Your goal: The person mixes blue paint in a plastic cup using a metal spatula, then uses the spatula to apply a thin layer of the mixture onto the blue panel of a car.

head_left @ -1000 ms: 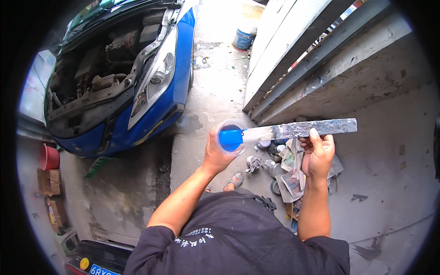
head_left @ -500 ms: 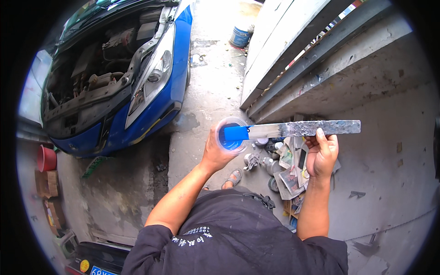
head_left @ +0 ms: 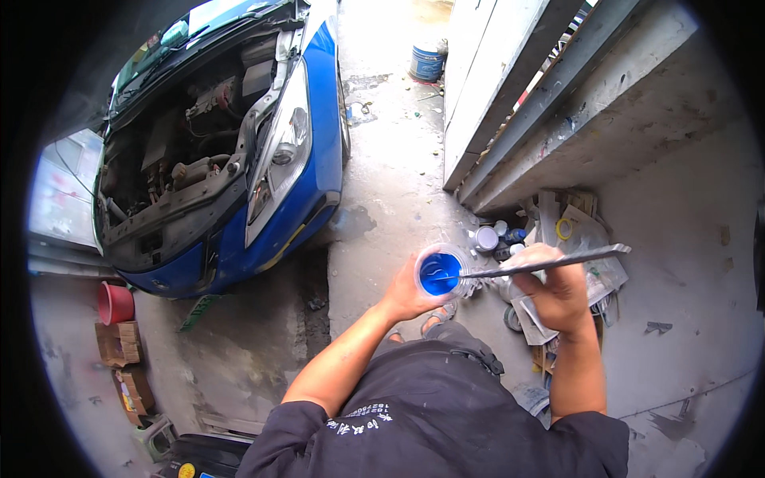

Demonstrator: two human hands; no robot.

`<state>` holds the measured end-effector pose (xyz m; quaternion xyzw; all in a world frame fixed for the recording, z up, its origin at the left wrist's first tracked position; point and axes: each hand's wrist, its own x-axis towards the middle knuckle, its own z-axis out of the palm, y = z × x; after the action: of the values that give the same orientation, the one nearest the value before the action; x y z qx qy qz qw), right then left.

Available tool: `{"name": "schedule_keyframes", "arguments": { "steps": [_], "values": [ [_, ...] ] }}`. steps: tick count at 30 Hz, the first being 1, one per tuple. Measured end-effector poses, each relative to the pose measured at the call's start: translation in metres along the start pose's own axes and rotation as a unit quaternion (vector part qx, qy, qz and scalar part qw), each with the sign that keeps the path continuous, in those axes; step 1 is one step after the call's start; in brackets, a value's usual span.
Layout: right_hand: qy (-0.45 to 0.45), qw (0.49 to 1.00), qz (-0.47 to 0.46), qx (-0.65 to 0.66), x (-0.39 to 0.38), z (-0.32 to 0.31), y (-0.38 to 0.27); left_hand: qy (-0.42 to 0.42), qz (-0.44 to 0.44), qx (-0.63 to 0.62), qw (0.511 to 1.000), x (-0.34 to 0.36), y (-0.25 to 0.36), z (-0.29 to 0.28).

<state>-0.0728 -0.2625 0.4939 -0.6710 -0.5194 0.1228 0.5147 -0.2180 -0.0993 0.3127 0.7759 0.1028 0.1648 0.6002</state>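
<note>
Cup (head_left: 440, 248), one, in left hand (head_left: 404, 293); one stick (head_left: 591, 255), right hand (head_left: 558, 296).

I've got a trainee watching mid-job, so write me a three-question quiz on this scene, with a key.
1. Which hand holds the cup, and which the stick?
2. True or false: the engine bay is covered.
3. What colour is the liquid in the cup? A) red B) blue C) white

Key:
1. Left hand, cup; right hand, stick.
2. False: the engine bay is exposed.
3. B
</note>
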Motion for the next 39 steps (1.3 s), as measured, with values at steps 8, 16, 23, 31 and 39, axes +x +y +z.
{"name": "schedule_keyframes", "arguments": {
  "steps": [8,16,23,31,39],
  "values": [
    [-0.065,0.995,-0.075,-0.019,0.046,-0.015,0.052,0.068,-0.007,0.038,0.997,0.053,-0.011,0.027],
    [-0.035,0.997,-0.057,0.042,0.134,-0.053,0.109,0.158,-0.008,0.107,0.982,0.121,-0.021,0.022],
    [-0.106,0.983,0.023,0.148,0.218,-0.059,0.163,0.255,-0.049,0.15,0.954,0.169,-0.044,-0.02],
    [-0.158,0.981,-0.04,0.102,0.341,0.015,0.227,0.016,-0.137,0.03,0.99,0.28,-0.078,-0.098],
    [-0.135,0.99,-0.032,0.023,0.442,0.045,0.289,-0.056,-0.151,-0.011,0.987,0.366,-0.143,-0.143]
  ]
}}
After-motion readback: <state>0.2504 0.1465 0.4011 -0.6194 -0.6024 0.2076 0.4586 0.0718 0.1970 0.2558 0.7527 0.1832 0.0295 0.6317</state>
